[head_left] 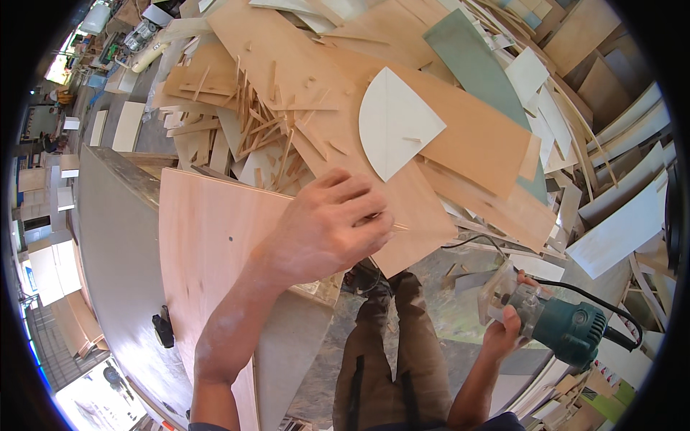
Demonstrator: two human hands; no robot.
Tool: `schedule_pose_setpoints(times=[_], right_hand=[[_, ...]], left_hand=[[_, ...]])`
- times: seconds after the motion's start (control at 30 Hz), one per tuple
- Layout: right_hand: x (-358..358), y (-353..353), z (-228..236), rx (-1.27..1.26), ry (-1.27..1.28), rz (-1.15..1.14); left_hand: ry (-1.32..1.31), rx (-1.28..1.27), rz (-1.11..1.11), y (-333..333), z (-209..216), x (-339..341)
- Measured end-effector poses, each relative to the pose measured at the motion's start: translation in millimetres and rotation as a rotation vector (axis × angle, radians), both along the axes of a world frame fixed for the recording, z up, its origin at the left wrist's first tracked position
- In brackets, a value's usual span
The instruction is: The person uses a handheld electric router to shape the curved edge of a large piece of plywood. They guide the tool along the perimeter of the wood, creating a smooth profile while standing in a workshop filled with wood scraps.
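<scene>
My right hand (505, 327) is wrapped round the clear base end of a teal trim router (568, 327), held out at the lower right with its base plate facing left. A black cord (586, 293) loops from the router. My left hand (334, 219) hangs in the middle, fingers curled inward; whatever they may hold is hidden. Below that hand and forearm lies a pinkish plywood panel (205, 237) with a curved left edge and a small dark hole. Pale dust coats the left forearm.
A grey-topped bench (118, 237) carries the panel, with a small black clamp-like object (163, 327) at its edge. Ahead are heaped offcuts (251, 129), a white quarter-round piece (399, 118), brown boards (474, 136) and a green-grey board (474, 61). More scrap panels (622, 230) lean at right.
</scene>
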State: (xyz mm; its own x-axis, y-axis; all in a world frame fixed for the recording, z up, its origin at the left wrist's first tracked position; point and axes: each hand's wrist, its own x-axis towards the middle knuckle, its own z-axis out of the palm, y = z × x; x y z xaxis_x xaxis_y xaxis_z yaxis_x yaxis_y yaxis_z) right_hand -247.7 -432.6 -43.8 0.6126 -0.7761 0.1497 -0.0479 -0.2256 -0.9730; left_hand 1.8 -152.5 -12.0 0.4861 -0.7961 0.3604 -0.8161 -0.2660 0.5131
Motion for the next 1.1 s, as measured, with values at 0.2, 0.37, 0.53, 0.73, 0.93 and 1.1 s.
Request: schedule_pose_setpoints(times=[0.2, 0.37, 0.53, 0.73, 0.93, 1.1], right_hand=[[1.2, -0.1, -14.1, 0.173, -0.082, -0.019], [5.5, 1.1, -15.0, 0.203, -0.124, -0.017], [12.3, -3.7, -18.4, 0.137, -0.131, 0.045], [8.5, 3.6, -32.5, 0.149, -0.161, 0.013], [-1.9, 1.4, -33.7, 0.166, -0.152, 0.013], [-5.3, 1.3, -32.9, 0.193, -0.168, 0.006]], left_hand=[[-0.101, -0.009, 0.000, -3.5, -4.7, -5.0], [-0.050, -0.005, 0.042, 1.2, 0.7, -3.3], [0.237, -0.050, -0.004, 0.1, 1.5, 8.4], [0.308, 0.044, 0.019, 1.1, 7.2, 10.4], [-0.019, -0.058, 0.073, -0.2, 5.7, -4.9], [-0.015, -0.026, 0.060, -1.1, -1.1, -3.1]])
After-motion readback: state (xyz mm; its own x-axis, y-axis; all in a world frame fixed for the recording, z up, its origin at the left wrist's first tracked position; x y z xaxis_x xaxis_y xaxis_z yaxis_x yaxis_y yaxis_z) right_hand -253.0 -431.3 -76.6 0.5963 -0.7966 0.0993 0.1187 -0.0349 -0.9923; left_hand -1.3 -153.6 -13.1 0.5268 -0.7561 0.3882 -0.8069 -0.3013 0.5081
